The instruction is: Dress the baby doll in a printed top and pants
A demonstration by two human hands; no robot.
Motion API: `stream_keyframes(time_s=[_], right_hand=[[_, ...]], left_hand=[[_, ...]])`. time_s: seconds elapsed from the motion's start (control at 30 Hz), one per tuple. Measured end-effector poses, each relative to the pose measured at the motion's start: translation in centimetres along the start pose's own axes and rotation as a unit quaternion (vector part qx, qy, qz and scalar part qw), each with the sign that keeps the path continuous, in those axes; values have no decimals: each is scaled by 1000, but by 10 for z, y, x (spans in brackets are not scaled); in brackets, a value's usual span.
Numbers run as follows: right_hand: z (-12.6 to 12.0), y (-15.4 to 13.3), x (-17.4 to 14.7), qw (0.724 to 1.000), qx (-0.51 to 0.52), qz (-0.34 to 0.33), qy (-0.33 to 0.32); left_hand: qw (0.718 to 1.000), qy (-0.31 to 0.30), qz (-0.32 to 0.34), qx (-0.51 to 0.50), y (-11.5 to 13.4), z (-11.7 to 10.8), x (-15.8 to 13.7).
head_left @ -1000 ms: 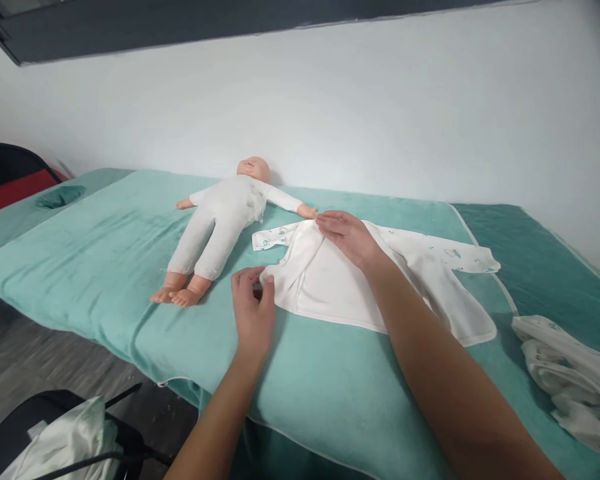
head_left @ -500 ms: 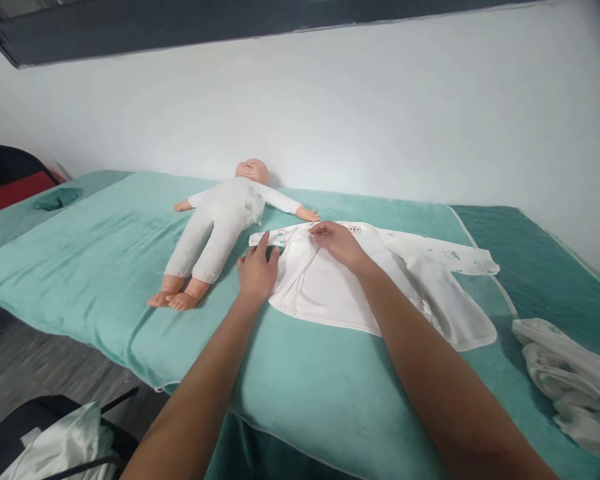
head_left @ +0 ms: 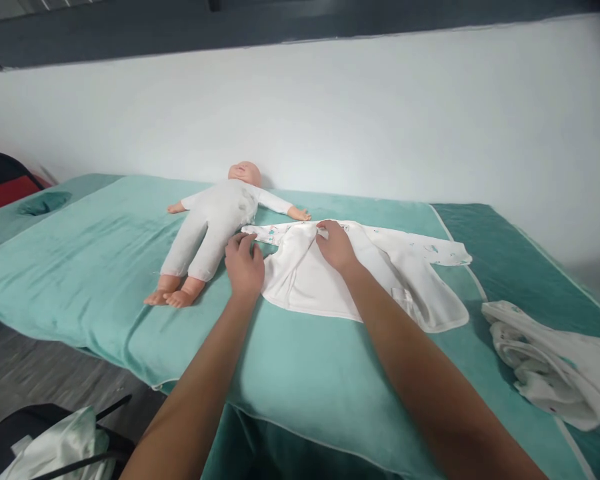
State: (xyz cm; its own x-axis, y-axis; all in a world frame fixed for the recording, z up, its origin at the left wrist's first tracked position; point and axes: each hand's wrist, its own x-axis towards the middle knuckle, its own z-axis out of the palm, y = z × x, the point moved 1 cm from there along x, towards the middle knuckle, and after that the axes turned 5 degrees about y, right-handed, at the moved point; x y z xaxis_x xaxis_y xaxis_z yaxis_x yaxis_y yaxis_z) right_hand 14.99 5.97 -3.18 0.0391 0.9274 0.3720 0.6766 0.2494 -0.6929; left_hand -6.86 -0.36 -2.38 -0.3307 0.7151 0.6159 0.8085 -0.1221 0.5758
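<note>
A white baby shirt [head_left: 325,287] with small printed figures on its sleeves lies spread out on the green bed cover. My right hand [head_left: 337,248] pinches the shirt's fabric near the collar, thumb and forefinger closed on it. Beside the left sleeve, close to its cuff, rests my left hand [head_left: 245,265], fingers bent but apart; whether the fingertips touch the cloth is hard to tell. Left of the shirt a baby doll [head_left: 220,210] in a white cloth body lies on its back, arms out. One doll hand almost reaches the shirt's top edge.
A folded bundle of white printed cloth [head_left: 555,363] lies at the right on the green bed [head_left: 105,267]. A black chair [head_left: 45,427] with pale fabric on it stands at the lower left. The white wall [head_left: 330,127] runs behind the bed.
My left hand has slid a little left, from over the sleeve towards its cuff. My right hand keeps its pinch near the collar. The view has shifted slightly to the right.
</note>
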Motion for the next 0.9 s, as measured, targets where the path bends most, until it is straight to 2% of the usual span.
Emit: stream_keyframes(time_s=[0.07,0.17,0.23,0.3,0.37,0.4,0.47,0.53,0.67,0.9], right_hand=[[-3,2,-11,998,-64,1,0],[-12,-1,-34,988,-145,-32,-52],[-22,-3,-49,983,-145,-60,-98],[-40,-1,-59,986,-98,-65,-120],[-63,8,-61,993,-59,-47,-93],[-75,15,-60,996,-64,-37,-58],[-94,34,-58,991,-137,-9,1],[-102,53,-58,969,-247,34,-5],[-93,74,-62,934,-343,87,-51],[-82,75,-63,931,-353,87,-36]], left_hand=[[999,-1,45,11,7,-6,-7],[986,-78,146,27,18,-14,-21],[969,-136,205,26,24,-19,-30],[957,-169,233,17,26,-22,-38],[957,-175,230,9,26,-24,-43],[959,-174,222,6,25,-25,-44],[962,-173,209,12,25,-25,-45],[962,-178,202,39,26,-24,-44],[963,-184,170,100,29,-22,-40],[964,-201,125,120,28,-19,-39]])
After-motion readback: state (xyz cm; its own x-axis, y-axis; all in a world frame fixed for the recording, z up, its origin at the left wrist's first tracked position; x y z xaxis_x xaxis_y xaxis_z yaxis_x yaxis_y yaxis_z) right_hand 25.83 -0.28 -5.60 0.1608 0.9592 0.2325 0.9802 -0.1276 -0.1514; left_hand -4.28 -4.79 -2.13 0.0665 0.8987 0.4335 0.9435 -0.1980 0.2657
